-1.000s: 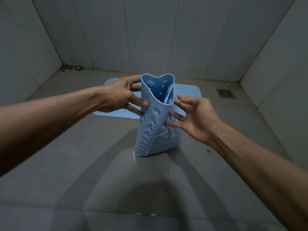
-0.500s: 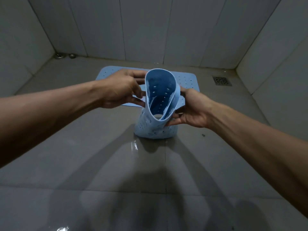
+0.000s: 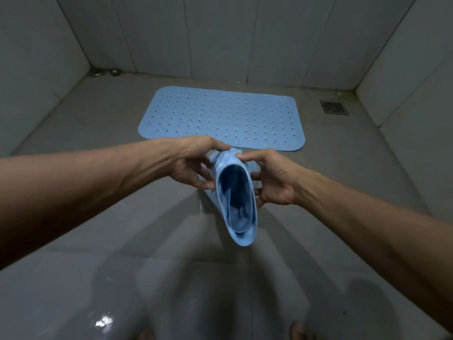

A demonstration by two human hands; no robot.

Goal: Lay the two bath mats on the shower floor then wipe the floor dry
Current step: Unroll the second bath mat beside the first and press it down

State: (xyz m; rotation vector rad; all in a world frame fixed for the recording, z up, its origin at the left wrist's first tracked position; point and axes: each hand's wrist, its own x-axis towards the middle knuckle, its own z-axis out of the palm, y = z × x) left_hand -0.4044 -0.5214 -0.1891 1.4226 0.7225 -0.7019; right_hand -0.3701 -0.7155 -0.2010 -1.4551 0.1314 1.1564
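Fingers (image 3: pixel 204 184) of left hand (image 3: pixel 188 163) and right hand (image 3: pixel 277 182) pinch a soft blue mat (image 3: pixel 239 207) curled into a tube.

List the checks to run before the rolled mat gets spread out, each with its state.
1. Grip of left hand on rolled mat: ok.
2. Grip of right hand on it: ok.
3. The flat mat lies fully spread: ok.
4. Bare floor in front of it for the second mat: ok.
5. The drain uncovered: ok.
6. Which face of the rolled mat will land down: cannot tell.
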